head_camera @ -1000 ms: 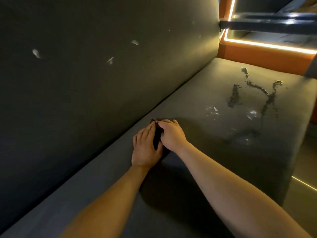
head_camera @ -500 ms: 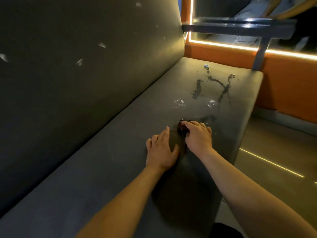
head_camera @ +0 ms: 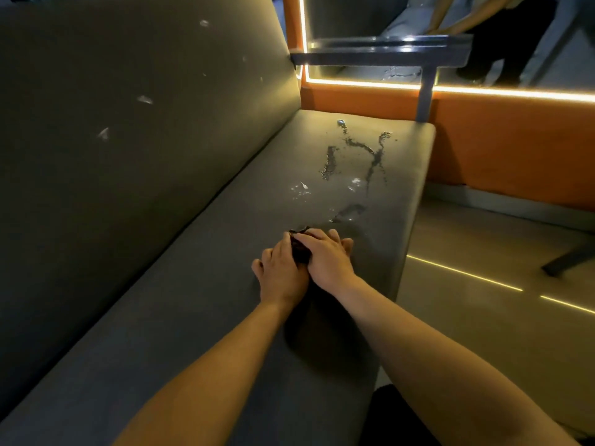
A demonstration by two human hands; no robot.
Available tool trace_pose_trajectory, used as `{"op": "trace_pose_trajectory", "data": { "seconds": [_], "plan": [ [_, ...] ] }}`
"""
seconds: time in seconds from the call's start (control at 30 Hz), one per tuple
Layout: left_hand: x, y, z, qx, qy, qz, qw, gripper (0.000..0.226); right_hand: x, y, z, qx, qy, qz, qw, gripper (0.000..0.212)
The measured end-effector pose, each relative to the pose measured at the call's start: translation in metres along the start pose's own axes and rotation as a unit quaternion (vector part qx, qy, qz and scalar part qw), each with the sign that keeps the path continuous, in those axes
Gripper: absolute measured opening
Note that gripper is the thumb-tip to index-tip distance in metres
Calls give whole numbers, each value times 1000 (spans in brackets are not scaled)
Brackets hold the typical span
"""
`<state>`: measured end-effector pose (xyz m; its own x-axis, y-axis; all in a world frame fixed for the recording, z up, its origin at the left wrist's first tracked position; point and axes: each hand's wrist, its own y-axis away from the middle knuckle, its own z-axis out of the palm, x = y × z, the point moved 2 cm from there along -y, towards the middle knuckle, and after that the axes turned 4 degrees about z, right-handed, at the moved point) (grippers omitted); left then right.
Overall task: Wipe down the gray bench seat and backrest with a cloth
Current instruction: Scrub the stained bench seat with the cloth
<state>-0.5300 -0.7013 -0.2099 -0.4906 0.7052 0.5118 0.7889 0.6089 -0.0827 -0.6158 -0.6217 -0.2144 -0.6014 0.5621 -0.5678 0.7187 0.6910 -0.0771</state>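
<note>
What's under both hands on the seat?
A dark cloth: only a strip shows between left hand and right hand. The rest is covered, pressed against the gray seat.

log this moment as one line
stage: seat wipe | left hand: flat on seat beside cloth | right hand: pressing cloth | dark smears: ahead, unwiped
</note>
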Motion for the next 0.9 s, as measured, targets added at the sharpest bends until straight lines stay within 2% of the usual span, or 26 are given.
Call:
{"op": "trace_pose_trajectory", "data": {
  "seconds": [0.13,0.23,0.33,0.47,0.6,0.77,0.83,0.9],
  "plan": [
    [43,7,17,-40,27,30,998,62,38,10,-27,47,44,48,997,44],
    [72,23,37,-81,43,89,992,64,72,22,-53,85,54,111,989,48],
    [76,35,49,-94,15,124,988,66,94,38,-71,133,68,165,975,49],
    [72,37,54,-92,-3,142,986,66,131,70,-71,163,1,247,955,50],
    [75,39,56,-78,-9,144,986,63,126,83,-60,207,-100,192,954,44],
    [73,38,58,-55,-39,150,986,54,105,91,-50,205,-114,108,966,35],
    [75,37,60,-51,-55,155,985,51,122,94,-49,206,-123,99,966,36],
    [76,41,59,-45,-69,183,980,51,139,95,-48,192,-136,124,964,44]
  ]
}}
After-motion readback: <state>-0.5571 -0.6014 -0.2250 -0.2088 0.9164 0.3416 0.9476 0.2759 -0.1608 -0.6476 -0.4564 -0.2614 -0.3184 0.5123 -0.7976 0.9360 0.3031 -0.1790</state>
